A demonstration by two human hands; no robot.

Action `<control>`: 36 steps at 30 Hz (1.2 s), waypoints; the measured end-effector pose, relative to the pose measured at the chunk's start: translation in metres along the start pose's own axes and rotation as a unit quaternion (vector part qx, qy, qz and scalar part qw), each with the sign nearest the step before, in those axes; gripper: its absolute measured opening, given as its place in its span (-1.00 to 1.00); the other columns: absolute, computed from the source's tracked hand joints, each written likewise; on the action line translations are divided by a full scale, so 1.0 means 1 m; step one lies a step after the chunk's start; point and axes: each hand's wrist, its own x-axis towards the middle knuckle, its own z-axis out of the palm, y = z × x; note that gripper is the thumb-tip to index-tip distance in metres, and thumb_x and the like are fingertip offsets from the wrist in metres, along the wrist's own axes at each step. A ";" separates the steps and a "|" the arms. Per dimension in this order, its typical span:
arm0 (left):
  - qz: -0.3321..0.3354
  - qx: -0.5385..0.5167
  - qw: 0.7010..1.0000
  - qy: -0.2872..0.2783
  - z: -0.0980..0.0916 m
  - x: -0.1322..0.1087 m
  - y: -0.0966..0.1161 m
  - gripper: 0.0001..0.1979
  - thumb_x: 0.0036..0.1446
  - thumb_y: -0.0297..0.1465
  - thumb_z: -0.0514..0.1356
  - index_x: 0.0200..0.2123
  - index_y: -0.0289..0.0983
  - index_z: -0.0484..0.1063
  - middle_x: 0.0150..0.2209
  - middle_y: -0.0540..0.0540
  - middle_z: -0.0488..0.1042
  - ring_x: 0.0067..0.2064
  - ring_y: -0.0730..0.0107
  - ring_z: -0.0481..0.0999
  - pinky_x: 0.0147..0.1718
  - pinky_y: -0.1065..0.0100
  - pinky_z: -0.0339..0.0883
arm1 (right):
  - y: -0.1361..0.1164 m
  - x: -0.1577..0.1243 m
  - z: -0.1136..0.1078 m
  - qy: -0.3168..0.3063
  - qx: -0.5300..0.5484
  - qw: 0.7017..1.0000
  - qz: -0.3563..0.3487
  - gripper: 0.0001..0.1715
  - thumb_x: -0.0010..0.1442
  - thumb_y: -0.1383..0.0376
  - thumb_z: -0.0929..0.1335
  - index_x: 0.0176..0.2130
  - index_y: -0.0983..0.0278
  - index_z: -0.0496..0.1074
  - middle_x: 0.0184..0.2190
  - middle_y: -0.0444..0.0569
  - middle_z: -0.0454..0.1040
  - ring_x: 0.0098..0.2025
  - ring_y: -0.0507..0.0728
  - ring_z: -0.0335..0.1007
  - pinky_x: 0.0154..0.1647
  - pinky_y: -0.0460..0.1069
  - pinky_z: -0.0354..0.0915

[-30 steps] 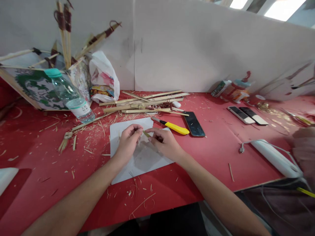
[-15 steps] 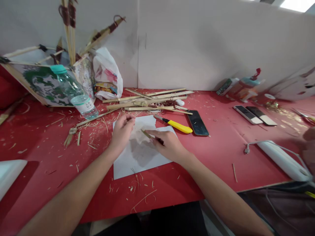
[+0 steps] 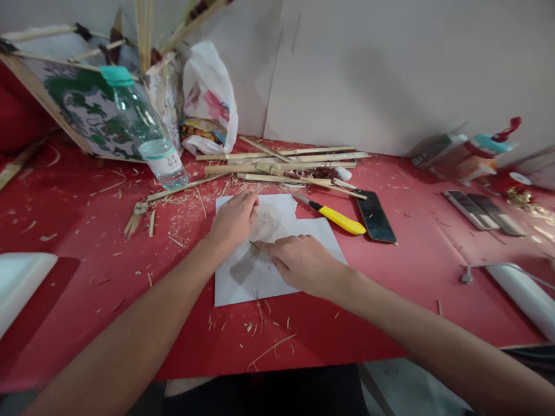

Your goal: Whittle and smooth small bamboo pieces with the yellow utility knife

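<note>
My right hand (image 3: 301,260) lies low over a sheet of white paper (image 3: 234,292), closed on a thin greenish bamboo strip (image 3: 254,244). Only the strip's tip shows past the index finger; my palm hides the rest. On the paper's left side rests my left hand (image 3: 234,219), its fingers curled together near the strip's tip. Whatever those fingers may hold is hidden. Between the hands the paper has a greyish, dusty patch (image 3: 269,222). A yellow utility knife (image 3: 342,219) lies beyond the right hand, its blade pointing towards the paper.
Behind the paper lie several bamboo sticks (image 3: 277,167) among shavings. A water bottle (image 3: 160,156) and a plastic bag (image 3: 212,104) stand at the back left. To the right are a black phone (image 3: 376,216), two more phones (image 3: 472,211) and a white power strip (image 3: 515,294).
The camera view has shifted, so the table things sit further right. My left hand has turned over and come down onto the paper; my right hand lies flatter over the strip.
</note>
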 end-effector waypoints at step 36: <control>-0.001 -0.004 1.000 -0.008 -0.001 0.000 -0.001 -0.88 0.28 -0.51 0.09 -0.20 -0.23 0.40 -0.17 -0.15 0.49 -0.13 0.16 0.46 -0.13 0.21 0.26 | -0.012 -0.010 0.005 -0.056 -0.114 0.991 -0.033 -0.11 0.13 0.55 0.23 0.41 0.34 0.04 -0.32 0.01 0.58 -0.41 0.12 0.47 -0.51 0.05 -0.05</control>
